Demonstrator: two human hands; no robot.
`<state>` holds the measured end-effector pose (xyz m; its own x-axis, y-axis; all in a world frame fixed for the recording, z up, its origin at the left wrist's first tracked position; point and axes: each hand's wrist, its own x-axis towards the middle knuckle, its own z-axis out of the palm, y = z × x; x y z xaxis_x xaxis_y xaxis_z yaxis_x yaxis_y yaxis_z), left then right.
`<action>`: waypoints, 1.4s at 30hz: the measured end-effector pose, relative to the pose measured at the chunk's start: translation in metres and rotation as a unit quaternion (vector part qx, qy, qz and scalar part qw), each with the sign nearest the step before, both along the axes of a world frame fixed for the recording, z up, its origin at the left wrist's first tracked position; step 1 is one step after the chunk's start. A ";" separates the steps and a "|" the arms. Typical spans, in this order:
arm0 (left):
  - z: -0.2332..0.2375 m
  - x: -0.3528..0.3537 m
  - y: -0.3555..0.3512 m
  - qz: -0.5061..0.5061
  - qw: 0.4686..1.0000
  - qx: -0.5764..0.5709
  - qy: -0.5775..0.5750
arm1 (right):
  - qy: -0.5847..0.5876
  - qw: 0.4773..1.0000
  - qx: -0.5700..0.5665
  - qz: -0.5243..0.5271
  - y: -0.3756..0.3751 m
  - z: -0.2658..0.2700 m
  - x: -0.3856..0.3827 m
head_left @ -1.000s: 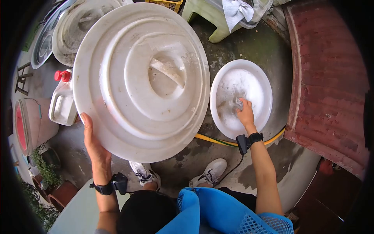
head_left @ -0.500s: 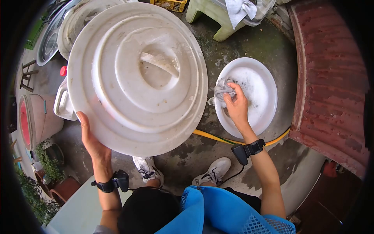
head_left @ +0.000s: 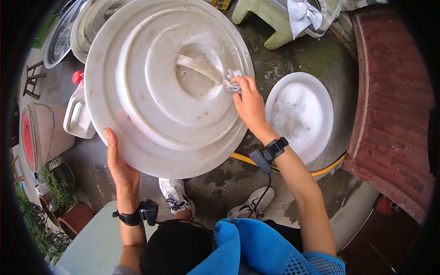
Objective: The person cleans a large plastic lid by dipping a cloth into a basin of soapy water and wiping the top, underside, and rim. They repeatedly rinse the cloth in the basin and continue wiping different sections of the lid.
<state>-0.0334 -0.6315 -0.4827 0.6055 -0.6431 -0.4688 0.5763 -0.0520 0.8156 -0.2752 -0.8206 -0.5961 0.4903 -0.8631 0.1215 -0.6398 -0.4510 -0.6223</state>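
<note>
My left hand [head_left: 120, 167] grips the lower rim of a big round white lid [head_left: 151, 105] and holds it tilted up in front of me. The lid is dirty, with a moulded handle bar in its sunken middle. My right hand [head_left: 249, 103] presses a wet grey rag [head_left: 232, 78] against the lid's right side, just beside the handle recess. Both wrists carry black bands.
A white soapy basin [head_left: 300, 117] sits on the wet concrete at the right, a yellow hose [head_left: 321, 169] curving below it. A red brick kerb [head_left: 394, 105] runs along the right. A white jug with a red cap [head_left: 79, 114], another white lid [head_left: 91, 23] and a pink bucket [head_left: 39, 133] stand left.
My right hand lifted the rag out of the soapy basin and carried it left onto the big lid. The lid stays held up by my left hand.
</note>
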 end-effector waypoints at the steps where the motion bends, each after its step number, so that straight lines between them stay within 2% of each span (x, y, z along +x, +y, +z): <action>1: -0.001 -0.001 -0.001 0.004 1.000 0.007 -0.009 | 0.000 1.000 0.001 0.000 -0.015 -0.005 0.005; 3: -0.002 0.000 -0.002 -0.006 1.000 0.010 -0.015 | 0.018 0.995 0.010 -0.093 -0.039 -0.015 0.013; 5: -0.001 -0.001 -0.005 -0.017 1.000 0.014 -0.023 | 0.029 0.991 0.052 -0.117 -0.051 -0.020 0.021; 7: -0.001 -0.004 -0.007 0.025 0.999 0.014 -0.017 | 0.043 0.985 0.094 -0.138 -0.048 -0.020 0.025; 13: -0.005 0.000 -0.008 0.043 0.999 0.005 0.019 | -0.029 0.975 0.214 0.059 0.028 0.036 0.004; 14: -0.005 0.000 -0.008 0.043 0.999 0.007 0.020 | -0.028 0.974 0.215 0.059 0.041 0.041 -0.002; 16: -0.003 -0.001 -0.010 0.040 0.999 0.009 0.012 | -0.019 0.971 0.167 0.172 0.058 0.047 -0.012; 18: -0.001 -0.002 -0.010 0.039 0.999 0.007 0.013 | -0.023 0.972 0.145 0.181 0.057 0.043 -0.015; 20: -0.001 -0.002 -0.010 0.037 0.999 0.003 0.012 | 0.003 0.986 0.140 0.087 0.044 0.026 -0.017; 22: -0.003 0.000 -0.008 0.027 1.000 0.006 0.011 | 0.016 0.991 0.116 0.061 0.023 0.010 -0.018; 24: -0.004 -0.001 -0.005 0.031 0.999 0.008 0.011 | 0.072 0.990 0.108 -0.048 0.007 -0.003 -0.015; 27: -0.007 -0.003 -0.003 0.030 0.999 0.009 0.020 | 0.140 0.985 0.047 -0.085 -0.010 -0.013 -0.005; 31: -0.005 -0.004 -0.005 0.031 0.999 0.009 0.014 | 0.153 0.976 0.048 -0.150 -0.027 -0.024 0.001; 34: 0.000 -0.007 -0.011 0.056 0.998 0.013 0.009 | 0.154 0.982 0.079 -0.082 -0.015 -0.011 -0.007; 36: -0.003 -0.005 -0.010 0.056 0.998 0.014 0.004 | 0.110 0.980 0.166 -0.006 0.004 0.006 -0.014; 37: -0.004 -0.005 -0.010 0.051 0.999 0.013 -0.005 | 0.112 0.980 0.165 -0.006 0.015 0.013 -0.016; 39: -0.002 -0.006 -0.012 0.049 0.999 0.012 -0.003 | 0.089 0.978 0.175 0.074 0.035 0.027 -0.017; 40: -0.001 -0.007 -0.012 0.048 0.999 0.012 -0.004 | 0.089 0.978 0.174 0.073 0.042 0.036 -0.019; 42: -0.002 -0.005 -0.011 0.047 0.999 -0.001 0.009 | 0.054 0.960 0.246 0.119 0.051 0.053 -0.019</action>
<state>-0.0388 -0.6425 -0.4847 0.6549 -0.5851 -0.4784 0.5925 0.0046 0.8055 -0.2940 -0.7693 -0.5427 0.6672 -0.6651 -0.3355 -0.6278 -0.2597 -0.7337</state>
